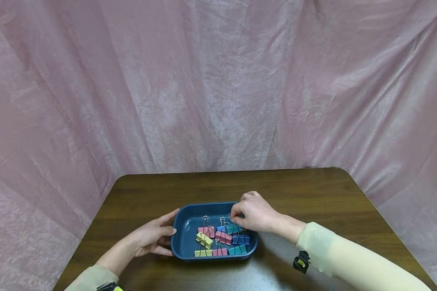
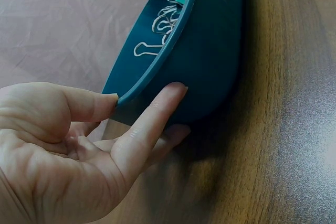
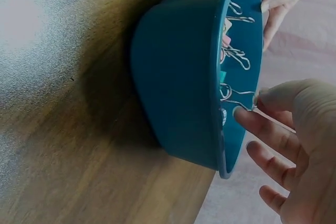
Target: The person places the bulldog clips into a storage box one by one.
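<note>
A blue rectangular tray [image 1: 180,238] with rounded corners contains several binder clips in pink, yellow, blue and teal. My left hand [image 1: 149,237] is at its left end, its fairly straight fingers [image 2: 152,119] against the outer wall and the thumb by the rim. Over the right part of the tray, my right hand [image 1: 256,214] pinches the silver wire handle [image 3: 244,93] of a teal binder clip [image 1: 233,228] between thumb and forefinger. The other fingers of that hand are loosely bent. Around it lie a pink clip [image 1: 223,237] and a blue clip [image 1: 241,240].
The tray stands on a dark brown wooden table [image 1: 160,190] with rounded far corners. Behind it hangs a pink velvet curtain [image 1: 218,89]. Dark wrist devices [image 1: 301,262] sit at both pale sleeves.
</note>
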Demonstrator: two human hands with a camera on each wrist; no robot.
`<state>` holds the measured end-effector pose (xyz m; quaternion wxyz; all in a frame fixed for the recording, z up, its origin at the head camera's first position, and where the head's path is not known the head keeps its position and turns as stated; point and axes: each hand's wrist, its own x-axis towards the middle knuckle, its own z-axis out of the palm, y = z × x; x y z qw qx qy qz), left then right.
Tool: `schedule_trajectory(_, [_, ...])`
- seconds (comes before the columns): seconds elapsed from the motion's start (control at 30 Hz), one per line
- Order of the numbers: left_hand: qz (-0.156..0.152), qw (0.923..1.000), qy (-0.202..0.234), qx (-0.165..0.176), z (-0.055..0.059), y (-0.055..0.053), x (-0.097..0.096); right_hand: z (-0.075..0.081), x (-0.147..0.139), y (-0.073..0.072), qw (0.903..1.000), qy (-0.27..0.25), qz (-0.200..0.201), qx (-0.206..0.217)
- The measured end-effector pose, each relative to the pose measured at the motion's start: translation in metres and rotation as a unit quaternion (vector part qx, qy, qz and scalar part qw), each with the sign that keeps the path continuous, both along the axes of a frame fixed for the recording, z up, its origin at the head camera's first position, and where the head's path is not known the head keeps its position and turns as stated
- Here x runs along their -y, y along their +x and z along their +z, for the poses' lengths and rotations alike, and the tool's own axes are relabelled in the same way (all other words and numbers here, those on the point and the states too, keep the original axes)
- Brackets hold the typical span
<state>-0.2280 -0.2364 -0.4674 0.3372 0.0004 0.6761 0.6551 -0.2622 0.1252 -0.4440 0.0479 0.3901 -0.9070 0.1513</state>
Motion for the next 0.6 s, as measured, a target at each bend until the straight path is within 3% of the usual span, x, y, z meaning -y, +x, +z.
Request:
schedule_trajectory(0.17, [0.002, 1.0, -0.001, 0.0, 0.0, 0.0, 0.0, 0.005, -0.006, 0.001, 0.9997, -0.018, -0.014, 0.0])
schedule_trajectory(0.33, [0.007, 0.9997, -0.021, -0.008, -0.001, 0.0, 0.0, 0.016, -0.018, 0.001, 0.9979, -0.042, -0.034, -0.037])
schedule_trajectory(0.47, [0.012, 0.9985, -0.045, -0.029, 0.0, 0.001, 0.001, 0.024, -0.037, 0.003, 0.9937, -0.074, -0.058, -0.061])
schedule_trajectory(0.6, [0.031, 0.9958, -0.066, -0.056, 0.007, 0.0, 0.003, 0.026, -0.063, 0.008, 0.987, -0.105, -0.1, -0.069])
